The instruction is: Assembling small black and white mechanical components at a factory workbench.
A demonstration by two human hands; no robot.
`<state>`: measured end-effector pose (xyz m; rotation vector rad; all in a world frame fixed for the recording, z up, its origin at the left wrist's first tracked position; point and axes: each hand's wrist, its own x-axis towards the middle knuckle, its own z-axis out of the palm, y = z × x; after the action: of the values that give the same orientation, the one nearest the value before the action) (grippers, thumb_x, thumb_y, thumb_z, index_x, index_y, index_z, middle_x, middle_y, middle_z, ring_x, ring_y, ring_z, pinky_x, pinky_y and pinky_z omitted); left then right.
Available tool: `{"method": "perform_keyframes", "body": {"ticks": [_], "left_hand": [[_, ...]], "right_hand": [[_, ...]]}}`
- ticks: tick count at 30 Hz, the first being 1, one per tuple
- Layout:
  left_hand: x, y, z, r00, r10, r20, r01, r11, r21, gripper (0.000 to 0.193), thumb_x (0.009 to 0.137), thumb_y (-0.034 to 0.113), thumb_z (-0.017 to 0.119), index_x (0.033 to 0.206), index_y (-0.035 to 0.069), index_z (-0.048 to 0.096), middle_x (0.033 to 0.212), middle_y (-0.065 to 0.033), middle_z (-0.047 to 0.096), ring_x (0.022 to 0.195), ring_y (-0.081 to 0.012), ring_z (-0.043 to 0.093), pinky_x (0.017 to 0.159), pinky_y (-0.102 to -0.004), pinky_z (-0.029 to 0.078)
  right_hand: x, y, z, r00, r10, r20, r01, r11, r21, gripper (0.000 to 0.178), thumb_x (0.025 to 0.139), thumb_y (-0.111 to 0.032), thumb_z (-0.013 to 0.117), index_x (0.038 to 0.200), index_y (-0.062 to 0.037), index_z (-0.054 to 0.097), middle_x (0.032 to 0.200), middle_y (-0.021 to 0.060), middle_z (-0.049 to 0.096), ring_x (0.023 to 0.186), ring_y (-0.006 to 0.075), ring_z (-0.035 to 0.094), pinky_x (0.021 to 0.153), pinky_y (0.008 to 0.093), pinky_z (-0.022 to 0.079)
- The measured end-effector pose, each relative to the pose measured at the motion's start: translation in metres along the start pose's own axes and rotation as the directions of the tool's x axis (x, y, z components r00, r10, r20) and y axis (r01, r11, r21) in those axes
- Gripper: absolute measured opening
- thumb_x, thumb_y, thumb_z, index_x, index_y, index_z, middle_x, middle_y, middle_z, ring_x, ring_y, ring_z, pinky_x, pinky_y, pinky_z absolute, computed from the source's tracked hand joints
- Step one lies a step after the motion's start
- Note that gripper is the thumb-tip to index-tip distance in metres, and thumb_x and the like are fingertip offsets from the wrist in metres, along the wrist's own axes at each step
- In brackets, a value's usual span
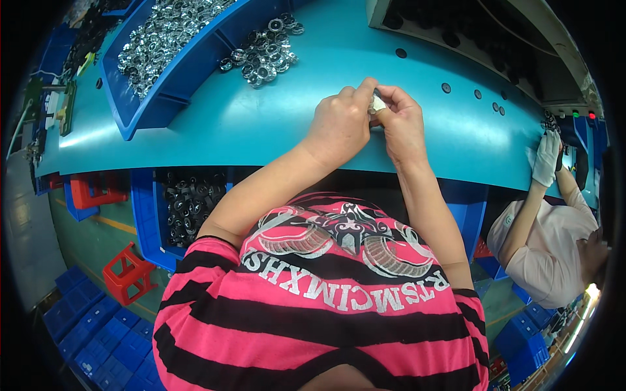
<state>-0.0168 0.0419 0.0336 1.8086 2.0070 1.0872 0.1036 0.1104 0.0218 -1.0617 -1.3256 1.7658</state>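
Observation:
Over the turquoise table, my left hand [339, 122] and my right hand [403, 125] meet with fingertips pinched together. Between them shows a small off-white piece [377, 104] with something dark beside it. Fingers cover most of it, so its kind cannot be told. Both hands are closed around this spot, the left fingers curled and the right thumb and forefinger pressed in. Beyond my left hand lies a loose heap of shiny, ring-shaped metal parts [266, 57] on the table.
A blue bin [173, 98] full of similar shiny parts stands at the left. Several dark round pieces [446, 87] lie scattered at the right, below a pale machine housing [417, 32]. A co-worker's white-gloved hand [546, 158] is at the far right. A blue crate [149, 208] holds dark parts below the table.

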Motion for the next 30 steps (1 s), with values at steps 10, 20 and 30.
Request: {"method": "perform_keyframes", "body": {"ticks": [10,20,30], "left_hand": [[0.006,-0.006,-0.015,0.943,-0.134,0.305,0.298,0.749,-0.592,0.059,0.081,-0.006,0.058,0.139,0.006,0.056,0.102,-0.0213,0.072,0.088,-0.0268,0.073,0.072,-0.0357,0.058],[0.003,-0.008,0.001,0.997,-0.076,-0.024,0.071,0.982,-0.174,0.045,0.08,-0.005,0.062,0.125,0.002,0.061,0.091,-0.0235,0.072,0.081,-0.0423,0.071,0.07,-0.0476,0.058],[0.006,-0.008,0.005,0.993,0.001,-0.118,-0.029,0.971,-0.238,0.048,0.081,-0.004,0.064,0.127,0.003,0.058,0.092,-0.0224,0.072,0.083,-0.0402,0.072,0.072,-0.0455,0.059]], "right_hand": [[-0.001,-0.019,-0.016,0.977,0.044,0.208,-0.062,0.995,0.077,0.023,0.089,-0.006,0.071,0.111,-0.0008,0.068,0.096,0.0037,0.069,0.085,0.0103,0.063,0.077,0.0254,0.051],[0.007,0.002,0.002,0.988,-0.157,-0.003,0.153,0.968,-0.199,0.019,0.084,-0.005,0.077,0.102,-0.0012,0.073,0.09,0.0024,0.067,0.081,0.0097,0.06,0.072,0.0257,0.051],[0.005,-0.005,0.002,0.998,-0.063,0.028,0.064,0.998,-0.003,0.02,0.085,-0.003,0.075,0.104,0.0004,0.071,0.093,0.0041,0.069,0.084,0.0104,0.062,0.076,0.0257,0.052]]}}
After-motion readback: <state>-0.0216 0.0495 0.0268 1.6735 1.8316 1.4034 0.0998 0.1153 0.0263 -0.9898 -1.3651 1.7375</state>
